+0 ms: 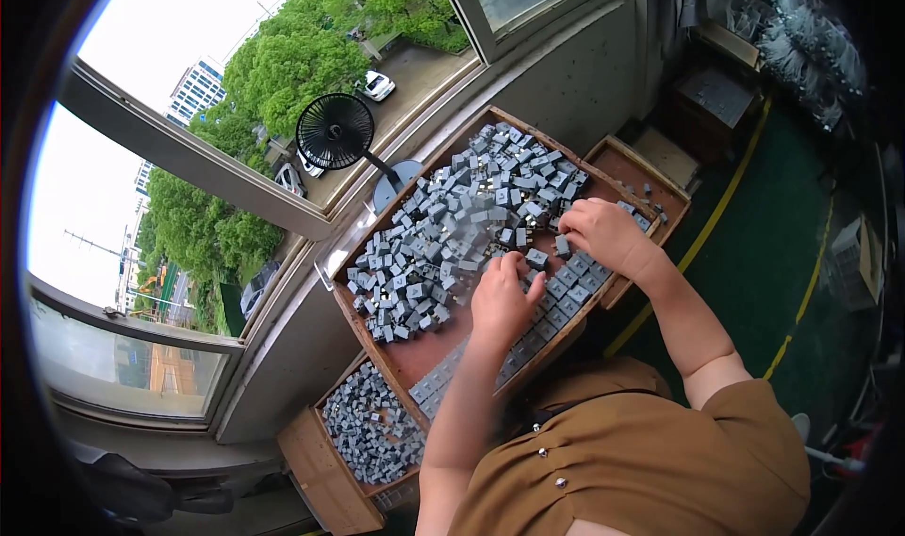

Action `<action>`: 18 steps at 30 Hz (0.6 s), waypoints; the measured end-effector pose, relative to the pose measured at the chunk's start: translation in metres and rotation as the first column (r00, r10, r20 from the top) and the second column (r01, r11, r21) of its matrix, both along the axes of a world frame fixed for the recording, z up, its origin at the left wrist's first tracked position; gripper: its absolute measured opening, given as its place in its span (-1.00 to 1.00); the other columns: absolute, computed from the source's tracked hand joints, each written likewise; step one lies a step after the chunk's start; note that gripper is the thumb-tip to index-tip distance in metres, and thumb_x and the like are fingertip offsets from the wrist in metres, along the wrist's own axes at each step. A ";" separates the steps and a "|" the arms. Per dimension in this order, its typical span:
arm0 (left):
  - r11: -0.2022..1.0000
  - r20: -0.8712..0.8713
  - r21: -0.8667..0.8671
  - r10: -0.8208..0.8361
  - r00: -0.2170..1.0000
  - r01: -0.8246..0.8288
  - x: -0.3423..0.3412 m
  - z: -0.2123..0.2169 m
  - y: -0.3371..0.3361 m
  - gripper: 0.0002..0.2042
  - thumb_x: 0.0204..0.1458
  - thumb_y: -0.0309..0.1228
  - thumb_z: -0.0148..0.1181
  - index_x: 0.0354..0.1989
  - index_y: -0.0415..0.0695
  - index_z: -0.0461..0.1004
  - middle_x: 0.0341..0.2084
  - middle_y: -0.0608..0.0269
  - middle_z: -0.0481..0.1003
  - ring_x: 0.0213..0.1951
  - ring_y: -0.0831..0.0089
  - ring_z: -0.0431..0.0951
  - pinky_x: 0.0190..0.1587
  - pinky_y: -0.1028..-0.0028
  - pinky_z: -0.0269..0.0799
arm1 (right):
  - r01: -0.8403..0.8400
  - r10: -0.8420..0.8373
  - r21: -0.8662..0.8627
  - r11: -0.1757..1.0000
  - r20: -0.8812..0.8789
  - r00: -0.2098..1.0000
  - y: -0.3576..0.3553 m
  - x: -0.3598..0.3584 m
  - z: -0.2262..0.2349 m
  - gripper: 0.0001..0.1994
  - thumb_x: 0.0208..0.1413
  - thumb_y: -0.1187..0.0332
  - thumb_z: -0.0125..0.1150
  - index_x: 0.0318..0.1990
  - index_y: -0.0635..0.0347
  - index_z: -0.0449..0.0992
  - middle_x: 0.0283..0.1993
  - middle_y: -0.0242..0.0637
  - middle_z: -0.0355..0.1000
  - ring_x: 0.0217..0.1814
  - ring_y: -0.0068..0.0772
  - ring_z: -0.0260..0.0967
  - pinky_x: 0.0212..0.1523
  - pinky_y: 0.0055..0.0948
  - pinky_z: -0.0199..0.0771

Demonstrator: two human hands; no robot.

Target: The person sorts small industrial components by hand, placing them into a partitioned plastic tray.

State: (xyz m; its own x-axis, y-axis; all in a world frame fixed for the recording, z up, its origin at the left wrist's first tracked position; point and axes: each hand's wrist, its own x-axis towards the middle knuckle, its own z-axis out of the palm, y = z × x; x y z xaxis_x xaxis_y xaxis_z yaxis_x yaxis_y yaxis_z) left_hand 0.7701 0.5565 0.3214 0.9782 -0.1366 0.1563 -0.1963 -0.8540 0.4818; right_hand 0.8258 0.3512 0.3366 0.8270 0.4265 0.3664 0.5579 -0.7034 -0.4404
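Observation:
Small grey box-shaped parts (452, 192) with dark undersides lie heaped in a wooden tray (405, 355). Along the tray's near side, more of them stand in neat rows (568, 291). My left hand (500, 300) is over the near part of the heap, its thumb and curled fingers closed at a grey part (536, 259). To its right, my right hand (608, 236) pinches another grey part (563, 246) at its fingertips, just above the rows. The right palm hides a stretch of the tray's near right corner, and my left forearm covers some of the rows.
A wooden box (325, 451) full of smaller grey parts stands below the tray's left end. Another wooden tray (674, 192) adjoins the right end. A black fan (335, 132) stands on the sill by the open window. Yellow lines (726, 201) cross the green floor.

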 end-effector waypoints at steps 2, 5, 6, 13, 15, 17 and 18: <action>0.998 0.045 0.028 0.046 0.998 -0.048 0.005 0.000 -0.013 -0.65 -0.01 -0.17 0.25 -0.17 -0.15 0.42 -0.27 0.07 0.48 -0.23 0.11 0.54 -0.25 0.26 0.50 | -0.041 0.037 -0.125 0.991 -0.034 0.999 -0.004 0.001 -0.001 -0.84 -0.06 0.37 0.30 -0.27 0.06 0.58 -0.28 -0.35 0.44 -0.15 -0.24 0.43 -0.16 -0.31 0.49; 0.996 0.087 0.090 0.021 0.996 -0.029 0.012 -0.011 -0.019 -0.65 -0.01 -0.20 0.25 -0.17 -0.17 0.41 -0.29 0.07 0.48 -0.22 0.11 0.54 -0.24 0.25 0.50 | -0.049 0.050 -0.169 0.984 0.001 0.999 0.004 -0.003 -0.006 -0.80 -0.10 0.37 0.34 -0.24 0.01 0.58 -0.28 -0.36 0.41 -0.13 -0.28 0.43 -0.16 -0.31 0.50; 0.995 0.082 0.098 0.014 0.997 -0.022 0.012 -0.013 -0.019 -0.65 -0.01 -0.21 0.25 -0.17 -0.18 0.41 -0.29 0.06 0.49 -0.22 0.11 0.53 -0.23 0.24 0.49 | -0.015 0.016 -0.184 0.983 0.006 1.000 0.007 -0.004 -0.008 -0.78 -0.10 0.36 0.34 -0.22 0.00 0.58 -0.29 -0.36 0.41 -0.13 -0.29 0.43 -0.16 -0.32 0.50; 0.997 -0.113 -0.076 -0.005 0.994 -0.003 0.002 0.001 -0.021 -0.67 0.01 -0.26 0.15 -0.10 -0.18 0.44 -0.16 0.02 0.48 -0.06 0.08 0.48 0.02 0.21 0.38 | -0.092 0.123 -0.351 0.932 0.065 0.990 0.019 0.005 -0.018 -0.89 -0.03 0.34 0.18 -0.30 -0.01 0.49 -0.27 -0.37 0.43 -0.08 -0.34 0.44 -0.13 -0.36 0.46; 0.998 -0.129 -0.039 0.033 0.991 -0.038 0.002 0.000 -0.023 -0.67 0.02 -0.25 0.13 -0.11 -0.19 0.46 -0.17 0.01 0.49 -0.04 0.08 0.48 0.04 0.22 0.37 | -0.122 0.154 -0.374 0.919 0.057 0.986 0.018 0.008 -0.016 -0.88 -0.01 0.33 0.18 -0.28 0.01 0.48 -0.26 -0.35 0.44 -0.08 -0.31 0.44 -0.13 -0.35 0.47; 0.999 -0.062 -0.021 0.046 0.997 -0.047 0.002 -0.007 -0.018 -0.70 0.00 -0.25 0.19 -0.16 -0.18 0.46 -0.23 0.04 0.50 -0.11 0.09 0.50 -0.05 0.23 0.42 | -0.136 0.128 -0.114 0.984 -0.075 0.989 0.014 0.009 -0.012 -0.82 -0.04 0.34 0.29 -0.29 0.11 0.45 -0.33 -0.30 0.47 -0.20 -0.20 0.46 -0.18 -0.27 0.47; 0.999 -0.003 0.000 0.047 0.999 -0.047 0.000 -0.009 -0.017 -0.72 -0.01 -0.25 0.25 -0.21 -0.17 0.47 -0.29 0.06 0.51 -0.19 0.10 0.53 -0.15 0.23 0.47 | -0.135 0.127 -0.114 0.984 -0.076 0.989 0.014 0.007 -0.009 -0.82 -0.04 0.34 0.29 -0.29 0.11 0.45 -0.33 -0.30 0.47 -0.20 -0.20 0.46 -0.18 -0.27 0.47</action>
